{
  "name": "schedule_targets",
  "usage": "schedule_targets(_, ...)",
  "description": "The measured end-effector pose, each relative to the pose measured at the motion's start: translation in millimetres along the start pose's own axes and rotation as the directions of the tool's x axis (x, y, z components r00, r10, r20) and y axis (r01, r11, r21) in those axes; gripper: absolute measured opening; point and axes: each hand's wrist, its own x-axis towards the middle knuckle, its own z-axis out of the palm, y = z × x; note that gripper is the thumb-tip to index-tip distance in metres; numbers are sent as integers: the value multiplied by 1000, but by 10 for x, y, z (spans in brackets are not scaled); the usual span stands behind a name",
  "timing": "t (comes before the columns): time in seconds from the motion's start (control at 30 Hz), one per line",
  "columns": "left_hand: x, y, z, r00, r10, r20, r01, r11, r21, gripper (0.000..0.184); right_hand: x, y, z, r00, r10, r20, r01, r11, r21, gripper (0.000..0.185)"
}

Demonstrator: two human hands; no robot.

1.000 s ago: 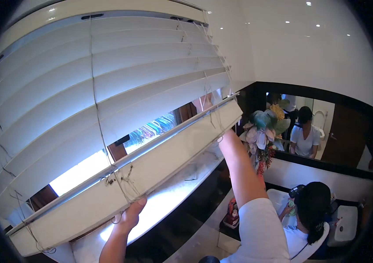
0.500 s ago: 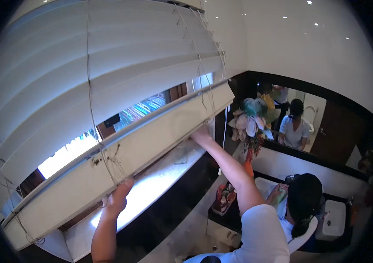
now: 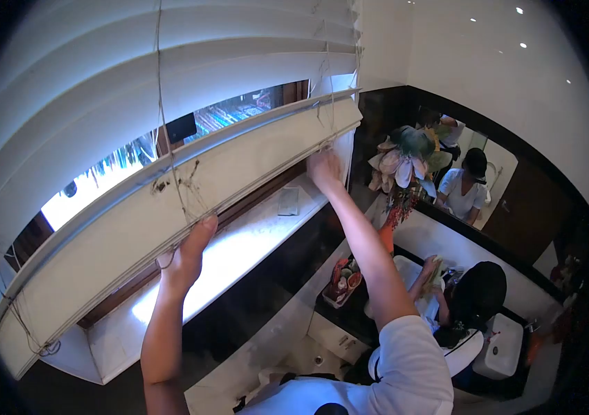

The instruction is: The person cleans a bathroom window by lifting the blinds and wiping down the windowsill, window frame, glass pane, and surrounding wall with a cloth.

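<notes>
A white slatted blind hangs over the window, its broad bottom board tilted down to the left. My left hand grips the lower edge of this board, thumb in front, fingers hidden behind. Near the board's right end, my right hand is at the lower edge with its fingers curled up against it. Thin cords run down the slats and bunch on the board beside dark marks. Under the board lies the bright window sill, with a small flat cloth-like piece on it.
A flower arrangement stands right of the blind, before a dark-framed mirror. Below are a basket of items and a white basin. Another person in a black cap leans at a sink, holding a cloth.
The view has shifted lower and closer. My right hand has moved from behind the board's right end to its lower edge. My left hand keeps its grip. The other person has bent further forward.
</notes>
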Motion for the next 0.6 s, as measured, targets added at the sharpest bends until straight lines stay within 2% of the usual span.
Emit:
schedule_targets(0.03,14,-7,-4,1000,5,8,-5,1000,-4,18,-27,-34,137,1000,-5,9,5,1000,-4,27)
schedule_targets(0.1,24,69,17,1000,-12,-15,11,999,-45,16,-161,-61,419,993,-117,-14,115,989,-89,24)
schedule_targets(0.13,18,70,14,1000,7,16,-6,998,-61,15,-196,-58,487,992,-57,115,70,992,-110,24)
schedule_targets(0.17,7,74,7,999,25,47,-21,997,-76,14,-240,-45,484,989,-58,137,75,990,-120,24)
schedule_targets(0.23,5,101,40,999,34,2,-34,999,-38,14,-244,-96,351,978,-58,199,82,990,-117,23)
schedule_targets(0.27,15,103,34,999,35,13,-35,999,-31,13,-235,-119,250,956,-32,291,81,984,-157,20)
schedule_targets(0.3,34,96,6,999,41,22,-41,999,-21,13,-268,-118,131,957,-42,289,91,984,-156,20)
schedule_targets(0.37,69,-36,-18,999,52,10,-51,995,-81,12,-473,-9,-92,974,-136,179,116,986,122,18)
schedule_targets(0.43,101,-34,-6,991,134,17,-133,989,-58,13,-639,234,14,966,-228,119,210,966,149,17)
schedule_targets(0.5,119,-34,-42,987,156,41,-155,987,-27,16,-688,310,-341,918,-306,252,177,885,430,17)
schedule_targets(0.53,132,-15,-33,992,98,80,-93,994,-61,17,-736,208,-594,946,-129,299,-71,814,577,14)
schedule_targets(0.57,133,1,-29,991,37,127,-26,996,-90,18,-614,441,-323,962,-72,262,-108,784,612,12)
schedule_targets(0.6,126,11,-29,991,51,128,-47,998,-37,20,-534,374,-388,1000,1,9,-7,782,624,13)
